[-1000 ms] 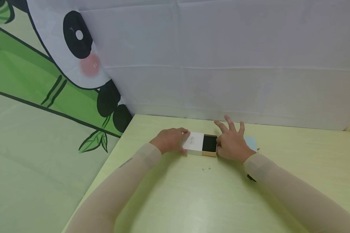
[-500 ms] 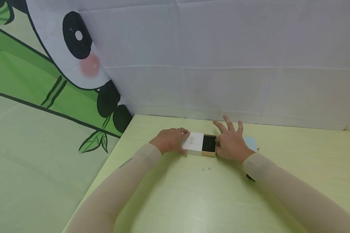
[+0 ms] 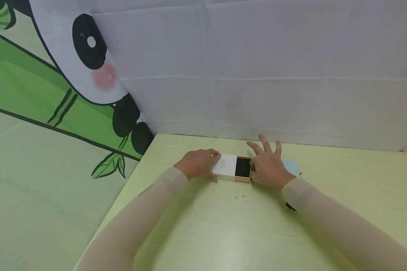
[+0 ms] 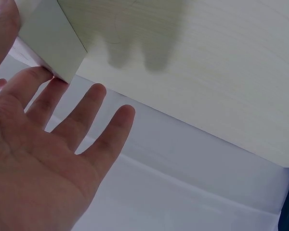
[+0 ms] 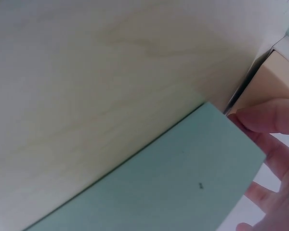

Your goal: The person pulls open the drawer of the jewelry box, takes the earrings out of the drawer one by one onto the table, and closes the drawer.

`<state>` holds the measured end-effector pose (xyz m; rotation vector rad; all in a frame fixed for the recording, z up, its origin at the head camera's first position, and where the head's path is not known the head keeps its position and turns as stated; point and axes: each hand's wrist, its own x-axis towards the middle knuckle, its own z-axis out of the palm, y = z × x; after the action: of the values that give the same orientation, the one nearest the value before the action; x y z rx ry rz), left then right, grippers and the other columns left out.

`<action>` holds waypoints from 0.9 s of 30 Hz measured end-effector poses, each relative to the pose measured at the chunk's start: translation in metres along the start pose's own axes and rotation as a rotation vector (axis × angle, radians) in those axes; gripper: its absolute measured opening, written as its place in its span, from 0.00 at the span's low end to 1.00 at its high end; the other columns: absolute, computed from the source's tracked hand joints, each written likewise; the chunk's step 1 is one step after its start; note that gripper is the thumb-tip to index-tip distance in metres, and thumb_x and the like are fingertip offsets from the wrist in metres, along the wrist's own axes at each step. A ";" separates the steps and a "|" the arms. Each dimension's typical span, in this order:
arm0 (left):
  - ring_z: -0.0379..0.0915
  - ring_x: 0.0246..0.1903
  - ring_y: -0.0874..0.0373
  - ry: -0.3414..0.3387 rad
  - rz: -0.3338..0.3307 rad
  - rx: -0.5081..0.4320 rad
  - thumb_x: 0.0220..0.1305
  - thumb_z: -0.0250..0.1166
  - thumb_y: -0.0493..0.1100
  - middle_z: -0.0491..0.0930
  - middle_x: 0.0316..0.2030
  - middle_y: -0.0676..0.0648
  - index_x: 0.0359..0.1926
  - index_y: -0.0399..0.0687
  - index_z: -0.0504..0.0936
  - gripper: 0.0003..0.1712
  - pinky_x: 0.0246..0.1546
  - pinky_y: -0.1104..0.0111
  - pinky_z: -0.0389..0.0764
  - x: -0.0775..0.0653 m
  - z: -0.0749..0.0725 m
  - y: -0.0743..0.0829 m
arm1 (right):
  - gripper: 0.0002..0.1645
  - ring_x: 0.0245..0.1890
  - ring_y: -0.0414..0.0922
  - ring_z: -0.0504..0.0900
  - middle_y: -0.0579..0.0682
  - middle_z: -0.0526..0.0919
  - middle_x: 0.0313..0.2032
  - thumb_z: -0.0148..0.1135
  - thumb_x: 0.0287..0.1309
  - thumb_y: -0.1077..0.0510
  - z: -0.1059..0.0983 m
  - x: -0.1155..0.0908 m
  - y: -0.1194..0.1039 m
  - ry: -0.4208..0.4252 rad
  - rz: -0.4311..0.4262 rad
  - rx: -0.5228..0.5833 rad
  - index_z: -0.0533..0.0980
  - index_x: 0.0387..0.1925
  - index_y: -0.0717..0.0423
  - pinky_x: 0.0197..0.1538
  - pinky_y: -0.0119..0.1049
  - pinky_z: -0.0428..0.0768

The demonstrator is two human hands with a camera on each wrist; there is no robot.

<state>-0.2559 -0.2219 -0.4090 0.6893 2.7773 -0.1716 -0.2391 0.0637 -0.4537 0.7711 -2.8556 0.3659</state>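
A small slide box lies on the table, its white sleeve [image 3: 225,165] at left and its tan drawer [image 3: 242,179] with a black inside partly out at right. My left hand [image 3: 197,163] grips the sleeve's left end between thumb and fingers; in the left wrist view two fingers [image 4: 119,126] stretch out past the sleeve's corner. At the drawer's right end, my right hand [image 3: 268,168] pinches with thumb and index finger, the other fingers raised and spread. The right wrist view shows the thumb [image 5: 260,118] against the drawer's tan end.
A flat light blue piece [image 3: 290,166] lies just right of my right hand, partly hidden behind it. Tiny thin bits [image 3: 240,196] lie on the table in front of the box. A small black thing [image 3: 290,206] shows beside the right sleeve. A white cloth [image 3: 257,75] hangs behind the table.
My right hand has shifted slightly left, and the drawer has slid a little further into the sleeve. The left hand and the sleeve have stayed in place.
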 end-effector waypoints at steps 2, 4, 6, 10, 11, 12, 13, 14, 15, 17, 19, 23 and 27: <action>0.78 0.84 0.44 0.000 -0.002 -0.003 0.73 0.83 0.68 0.69 0.92 0.52 0.95 0.58 0.66 0.60 0.77 0.47 0.88 0.000 0.000 0.000 | 0.20 0.96 0.73 0.48 0.60 0.73 0.89 0.68 0.64 0.64 0.000 0.000 0.000 0.002 -0.003 -0.001 0.90 0.20 0.41 0.82 0.98 0.46; 0.78 0.84 0.44 0.001 -0.002 -0.005 0.73 0.83 0.68 0.69 0.92 0.52 0.95 0.57 0.66 0.60 0.78 0.46 0.87 0.000 0.000 0.000 | 0.20 0.96 0.73 0.48 0.60 0.73 0.88 0.68 0.65 0.64 0.001 0.001 0.001 0.001 -0.004 0.001 0.90 0.20 0.42 0.82 0.98 0.46; 0.78 0.84 0.45 0.002 -0.003 -0.008 0.72 0.83 0.68 0.69 0.92 0.52 0.95 0.57 0.66 0.60 0.78 0.46 0.87 0.000 0.000 0.000 | 0.19 0.96 0.73 0.48 0.61 0.73 0.88 0.69 0.64 0.64 0.002 0.002 0.001 0.004 -0.009 0.001 0.91 0.20 0.42 0.82 0.98 0.46; 0.77 0.85 0.45 0.002 -0.005 -0.007 0.72 0.84 0.68 0.69 0.92 0.52 0.95 0.57 0.66 0.61 0.79 0.46 0.87 0.001 0.000 0.000 | 0.20 0.96 0.73 0.47 0.60 0.73 0.88 0.68 0.65 0.64 0.003 0.003 0.001 -0.001 -0.012 0.003 0.91 0.20 0.41 0.83 0.97 0.45; 0.77 0.85 0.45 0.001 -0.007 -0.004 0.72 0.83 0.68 0.69 0.92 0.52 0.95 0.57 0.66 0.61 0.79 0.46 0.87 0.001 0.000 0.000 | 0.20 0.96 0.73 0.48 0.60 0.73 0.88 0.68 0.65 0.64 0.003 0.004 0.001 0.000 -0.015 0.003 0.91 0.20 0.41 0.83 0.97 0.45; 0.77 0.85 0.45 0.000 -0.009 -0.003 0.72 0.84 0.68 0.69 0.92 0.52 0.95 0.57 0.66 0.61 0.79 0.46 0.87 0.002 0.000 0.000 | 0.20 0.96 0.73 0.48 0.60 0.73 0.88 0.68 0.65 0.64 0.003 0.004 0.001 -0.001 -0.013 0.003 0.91 0.20 0.41 0.83 0.97 0.45; 0.77 0.85 0.45 -0.001 -0.010 -0.001 0.71 0.83 0.68 0.69 0.92 0.52 0.95 0.58 0.66 0.61 0.79 0.46 0.87 0.002 0.000 0.000 | 0.21 0.97 0.72 0.48 0.60 0.73 0.88 0.68 0.65 0.64 0.003 0.004 0.001 -0.005 -0.011 0.001 0.90 0.20 0.41 0.83 0.97 0.45; 0.77 0.85 0.45 -0.002 -0.011 0.001 0.71 0.83 0.69 0.69 0.92 0.52 0.95 0.58 0.66 0.61 0.79 0.46 0.87 0.003 0.000 0.000 | 0.20 0.96 0.73 0.48 0.60 0.73 0.88 0.68 0.65 0.64 0.003 0.004 0.001 -0.005 -0.011 -0.002 0.90 0.20 0.41 0.83 0.97 0.45; 0.77 0.85 0.45 -0.003 -0.011 0.001 0.71 0.83 0.69 0.69 0.92 0.52 0.95 0.58 0.66 0.61 0.79 0.46 0.87 0.003 0.001 0.000 | 0.20 0.96 0.73 0.48 0.60 0.73 0.88 0.68 0.65 0.64 0.003 0.005 0.001 -0.006 -0.012 -0.004 0.91 0.20 0.41 0.83 0.97 0.45; 0.77 0.85 0.45 -0.005 -0.013 0.002 0.71 0.84 0.69 0.69 0.92 0.52 0.95 0.58 0.65 0.62 0.79 0.46 0.86 0.004 0.001 0.000 | 0.20 0.97 0.72 0.47 0.59 0.73 0.88 0.68 0.65 0.64 0.004 0.005 0.001 -0.014 -0.007 -0.009 0.91 0.21 0.41 0.84 0.96 0.45; 0.77 0.85 0.45 -0.008 -0.012 0.003 0.71 0.84 0.69 0.68 0.92 0.52 0.95 0.58 0.65 0.62 0.79 0.46 0.86 0.004 0.001 0.000 | 0.20 0.97 0.72 0.46 0.59 0.72 0.89 0.67 0.65 0.63 0.004 0.006 0.001 -0.022 -0.005 -0.014 0.91 0.21 0.42 0.84 0.96 0.44; 0.78 0.84 0.45 -0.009 -0.008 0.007 0.71 0.83 0.69 0.68 0.92 0.52 0.95 0.58 0.64 0.62 0.78 0.46 0.87 0.006 0.002 0.000 | 0.20 0.96 0.72 0.47 0.59 0.73 0.88 0.67 0.65 0.63 0.005 0.007 0.002 -0.020 -0.012 -0.017 0.91 0.21 0.41 0.84 0.96 0.44; 0.78 0.84 0.45 -0.008 -0.006 0.009 0.71 0.83 0.70 0.68 0.93 0.52 0.95 0.58 0.64 0.63 0.78 0.47 0.87 0.006 0.002 -0.001 | 0.19 0.96 0.72 0.48 0.59 0.73 0.88 0.67 0.64 0.63 0.005 0.008 0.002 -0.012 -0.020 -0.020 0.91 0.21 0.41 0.84 0.96 0.45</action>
<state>-0.2605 -0.2202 -0.4127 0.6808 2.7728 -0.1881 -0.2472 0.0603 -0.4575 0.8001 -2.8556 0.3305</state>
